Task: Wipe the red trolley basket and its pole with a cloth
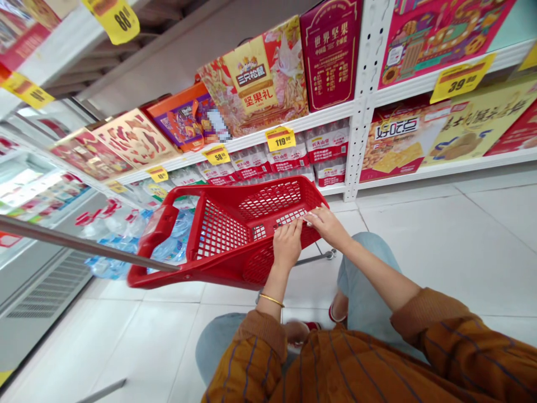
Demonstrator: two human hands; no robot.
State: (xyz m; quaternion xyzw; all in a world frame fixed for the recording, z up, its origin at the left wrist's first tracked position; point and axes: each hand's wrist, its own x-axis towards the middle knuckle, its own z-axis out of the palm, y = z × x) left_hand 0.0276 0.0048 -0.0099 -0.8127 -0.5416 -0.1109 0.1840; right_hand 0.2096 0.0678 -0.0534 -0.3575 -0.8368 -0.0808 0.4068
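Note:
A red plastic shopping basket cart [226, 268] stands tilted across the view in front of my knees, its mesh walls and floor showing. Over its near rim, my left hand [287, 242] is bent with its fingers drawn together; a gold bangle circles that wrist. My right hand [329, 226] comes in from the right, its fingertips meeting those of the left hand at the basket's near right end. Something small and whitish shows between the fingertips, too small to name. Whether the hands press on the rim I cannot tell.
White shelves [323, 115] hold gift boxes, including a nut box [255, 78] and a dark red box [333, 56], above packs of bottled drinks [289, 157]. Large water bottles [113, 257] stand behind the cart. A metal pole [84, 243] crosses the left side; a chiller [46, 291] stands far left.

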